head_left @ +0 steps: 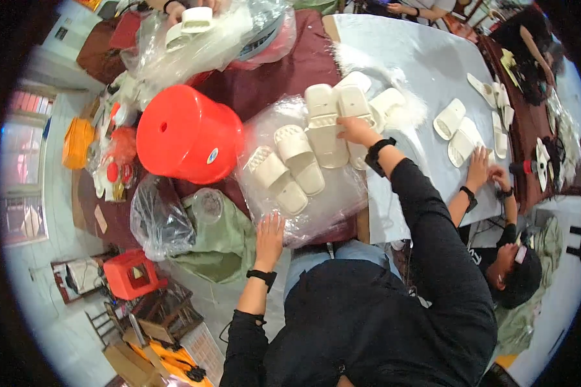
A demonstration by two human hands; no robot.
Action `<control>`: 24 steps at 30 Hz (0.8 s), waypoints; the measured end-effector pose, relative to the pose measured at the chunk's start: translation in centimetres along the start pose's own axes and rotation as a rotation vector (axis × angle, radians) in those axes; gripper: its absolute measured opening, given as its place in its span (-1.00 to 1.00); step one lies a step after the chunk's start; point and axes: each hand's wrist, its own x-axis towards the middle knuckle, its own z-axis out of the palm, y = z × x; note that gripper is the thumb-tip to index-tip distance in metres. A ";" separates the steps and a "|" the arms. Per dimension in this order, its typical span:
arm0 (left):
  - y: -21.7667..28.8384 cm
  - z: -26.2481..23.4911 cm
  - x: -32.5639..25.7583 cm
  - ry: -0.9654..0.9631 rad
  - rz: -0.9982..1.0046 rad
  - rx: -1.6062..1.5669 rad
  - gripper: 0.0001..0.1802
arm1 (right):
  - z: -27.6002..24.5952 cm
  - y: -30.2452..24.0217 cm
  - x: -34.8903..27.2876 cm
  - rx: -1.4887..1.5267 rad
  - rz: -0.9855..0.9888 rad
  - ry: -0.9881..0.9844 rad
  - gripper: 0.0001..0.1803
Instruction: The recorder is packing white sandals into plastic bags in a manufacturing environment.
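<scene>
My left hand [269,242] rests with its fingers stretched out at the near edge of a clear plastic sheet [252,187]. Just beyond its fingertips lies a pair of cream slide slippers, one slipper [269,171] left of the other slipper [299,155]. Further right, my right hand [357,131] is closed at the edge of a cream slipper [329,145] in a bunch of several. Part of its grip is hidden behind the fingers. Another slipper [354,103] touches the bunch, and one more [386,106] lies beside white fluffy trim.
A red plastic stool [187,135] stands upside up at the left, beside a clear bag [158,219] and green cloth [219,238]. A co-worker's hands [481,169] work by cream slippers [461,135] on the pale table [432,71]. Another person handles slippers [197,19] at the far side.
</scene>
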 end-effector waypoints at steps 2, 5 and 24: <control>0.1 0.2 -0.4 -0.028 -0.018 -0.005 -0.52 | -1.6 0.1 0.3 -0.029 0.008 -0.083 -0.53; 0.7 0.1 -1.1 -0.057 -0.061 -0.037 -0.50 | -5.0 1.4 1.2 -0.012 0.072 -0.037 -0.55; 1.2 -5.7 -4.7 0.569 -0.766 -0.999 -0.68 | 12.0 -13.8 -4.5 0.156 -0.063 0.313 -0.56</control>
